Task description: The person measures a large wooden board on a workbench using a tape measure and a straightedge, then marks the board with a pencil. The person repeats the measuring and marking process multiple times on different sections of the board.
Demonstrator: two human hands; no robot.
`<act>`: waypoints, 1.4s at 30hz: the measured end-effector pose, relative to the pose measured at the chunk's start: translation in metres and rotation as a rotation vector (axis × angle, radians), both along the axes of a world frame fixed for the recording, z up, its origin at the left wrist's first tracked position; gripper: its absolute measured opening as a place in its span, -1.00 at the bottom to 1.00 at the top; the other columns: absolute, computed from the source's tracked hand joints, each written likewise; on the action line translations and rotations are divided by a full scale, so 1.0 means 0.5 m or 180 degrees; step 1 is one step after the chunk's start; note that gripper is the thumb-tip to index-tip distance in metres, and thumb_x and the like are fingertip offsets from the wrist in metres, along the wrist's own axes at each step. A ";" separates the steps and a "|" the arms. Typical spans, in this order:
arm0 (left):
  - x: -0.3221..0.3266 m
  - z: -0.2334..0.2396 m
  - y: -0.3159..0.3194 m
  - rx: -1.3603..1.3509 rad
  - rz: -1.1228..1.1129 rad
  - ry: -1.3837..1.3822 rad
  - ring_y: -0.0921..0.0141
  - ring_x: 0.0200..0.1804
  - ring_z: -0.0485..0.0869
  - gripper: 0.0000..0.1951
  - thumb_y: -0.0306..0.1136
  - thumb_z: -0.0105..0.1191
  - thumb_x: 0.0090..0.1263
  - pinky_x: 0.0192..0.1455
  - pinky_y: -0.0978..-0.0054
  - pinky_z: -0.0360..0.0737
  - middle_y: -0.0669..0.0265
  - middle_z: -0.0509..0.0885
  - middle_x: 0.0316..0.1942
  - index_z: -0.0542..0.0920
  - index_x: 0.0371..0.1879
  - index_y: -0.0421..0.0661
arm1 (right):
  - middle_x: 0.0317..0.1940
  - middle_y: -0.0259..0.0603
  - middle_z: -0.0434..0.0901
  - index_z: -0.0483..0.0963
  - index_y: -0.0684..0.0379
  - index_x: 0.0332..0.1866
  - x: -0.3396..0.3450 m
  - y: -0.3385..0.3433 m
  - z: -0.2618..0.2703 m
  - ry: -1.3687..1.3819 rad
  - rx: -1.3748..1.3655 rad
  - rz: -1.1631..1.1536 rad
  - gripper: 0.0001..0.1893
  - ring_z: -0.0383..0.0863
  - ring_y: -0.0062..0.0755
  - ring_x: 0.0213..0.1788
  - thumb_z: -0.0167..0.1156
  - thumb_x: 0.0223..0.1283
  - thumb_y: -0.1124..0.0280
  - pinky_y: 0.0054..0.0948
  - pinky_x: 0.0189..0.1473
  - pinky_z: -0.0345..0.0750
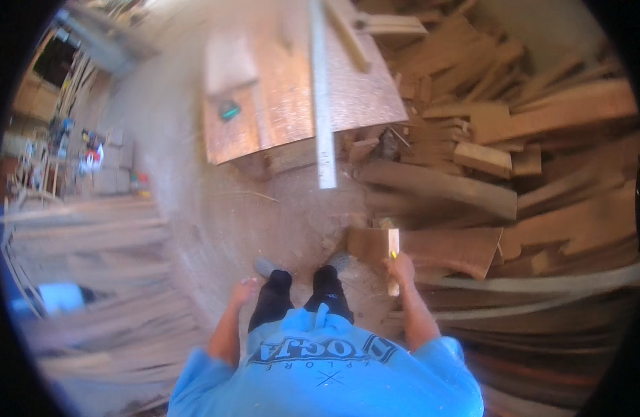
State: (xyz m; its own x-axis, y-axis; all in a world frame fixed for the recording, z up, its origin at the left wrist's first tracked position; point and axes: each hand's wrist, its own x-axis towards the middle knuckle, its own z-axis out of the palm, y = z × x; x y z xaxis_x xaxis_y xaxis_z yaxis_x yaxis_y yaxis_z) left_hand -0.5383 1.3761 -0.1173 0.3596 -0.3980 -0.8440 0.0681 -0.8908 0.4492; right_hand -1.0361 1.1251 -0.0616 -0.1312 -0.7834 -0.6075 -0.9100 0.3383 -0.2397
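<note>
My right hand (401, 269) grips a short pale wooden strip (394, 240) at my right side, with a small yellow item (394, 255) showing at the fingers. Low on the left hangs my left hand (244, 292); its fingers look curled, but blur hides whether they hold anything. In front of me stands a worktable with a wooden top (288, 114). A long pale strip (324, 151) lies across it and juts past the near edge. On its left part rests a green and black round item (229, 110), near a flat board (231, 62).
Offcuts and planks (481, 156) are heaped to the right, reaching close to my right hand. Long stacked boards (96, 250) lie on the left. A wooden bar (348, 36) sits on the table's far right. A thin stick (249, 195) lies on the floor.
</note>
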 end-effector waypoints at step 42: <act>0.797 0.178 -0.451 -0.2176 0.3333 0.0783 0.10 0.62 0.06 0.12 0.65 -0.21 0.25 0.58 -0.15 0.03 0.20 0.06 0.64 0.00 0.63 0.04 | -0.27 -0.30 0.66 0.62 0.29 0.01 0.994 -0.167 0.363 -0.3739 0.0676 -0.0613 -0.57 0.61 -0.50 -0.20 0.37 0.19 0.16 -0.42 -0.18 0.52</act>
